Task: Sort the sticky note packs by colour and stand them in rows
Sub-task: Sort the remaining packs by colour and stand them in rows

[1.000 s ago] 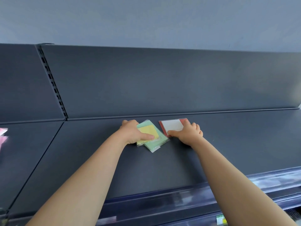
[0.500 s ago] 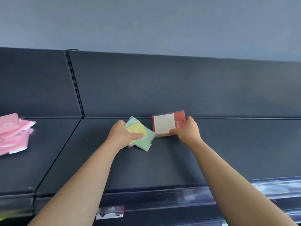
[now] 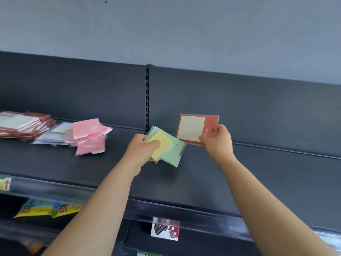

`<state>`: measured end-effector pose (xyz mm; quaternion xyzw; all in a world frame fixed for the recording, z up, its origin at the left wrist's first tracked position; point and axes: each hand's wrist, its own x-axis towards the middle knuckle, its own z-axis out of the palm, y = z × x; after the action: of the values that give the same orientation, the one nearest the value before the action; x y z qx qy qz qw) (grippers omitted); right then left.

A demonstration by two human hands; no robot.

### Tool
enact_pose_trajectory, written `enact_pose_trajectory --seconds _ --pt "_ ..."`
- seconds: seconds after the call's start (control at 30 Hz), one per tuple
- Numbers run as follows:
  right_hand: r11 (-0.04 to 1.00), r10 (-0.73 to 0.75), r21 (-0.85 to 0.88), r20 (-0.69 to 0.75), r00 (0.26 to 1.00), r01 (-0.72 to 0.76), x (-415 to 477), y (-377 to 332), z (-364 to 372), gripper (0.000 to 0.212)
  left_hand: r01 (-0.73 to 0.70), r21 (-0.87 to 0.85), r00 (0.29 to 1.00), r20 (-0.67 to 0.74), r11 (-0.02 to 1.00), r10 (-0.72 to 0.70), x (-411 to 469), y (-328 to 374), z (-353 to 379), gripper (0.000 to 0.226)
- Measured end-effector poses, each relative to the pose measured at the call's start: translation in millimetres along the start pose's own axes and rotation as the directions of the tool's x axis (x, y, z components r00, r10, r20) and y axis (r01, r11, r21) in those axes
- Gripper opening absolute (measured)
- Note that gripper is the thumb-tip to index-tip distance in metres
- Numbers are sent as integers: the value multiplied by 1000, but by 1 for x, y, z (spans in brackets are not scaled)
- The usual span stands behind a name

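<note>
Pink packs [image 3: 86, 129] heaped on shelf [image 3: 55, 163]; left hand [image 3: 142, 150] grips green packs [image 3: 171, 154].

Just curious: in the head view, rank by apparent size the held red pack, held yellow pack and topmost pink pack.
1. Red pack, in the right hand.
2. Yellow pack and pink pack look alike; the left hand covers part of the yellow, and the pink lies farther off.

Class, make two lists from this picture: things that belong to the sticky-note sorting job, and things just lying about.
Belongs to the job: yellow and green packs in the left hand; red pack in the right hand; pink packs; red stack.
Just lying about: yellow packets below; product label.
</note>
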<state>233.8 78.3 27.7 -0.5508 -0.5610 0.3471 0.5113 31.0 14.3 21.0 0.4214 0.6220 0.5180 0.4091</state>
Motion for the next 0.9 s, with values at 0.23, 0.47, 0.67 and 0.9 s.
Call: enact_pose_trajectory --seconds 0.23,0.47,0.67,0.9 --pt "988 -60 147 62 996 50 -33 -54 89 33 -110 -42 980 -172 993 101 -12 1 -110 27" --pt "977 -55 212 133 990 25 -66 -100 202 35 -154 -106 950 -288 982 118 -8 -11 -245 29" --pt "969 -61 246 198 978 10 -94 -134 297 46 -157 -64 910 -396 985 120 0 -22 -359 29" --pt "984 -20 177 269 963 -29 -106 -152 391 43 -143 -39 862 -495 989 105 16 -28 -444 30"
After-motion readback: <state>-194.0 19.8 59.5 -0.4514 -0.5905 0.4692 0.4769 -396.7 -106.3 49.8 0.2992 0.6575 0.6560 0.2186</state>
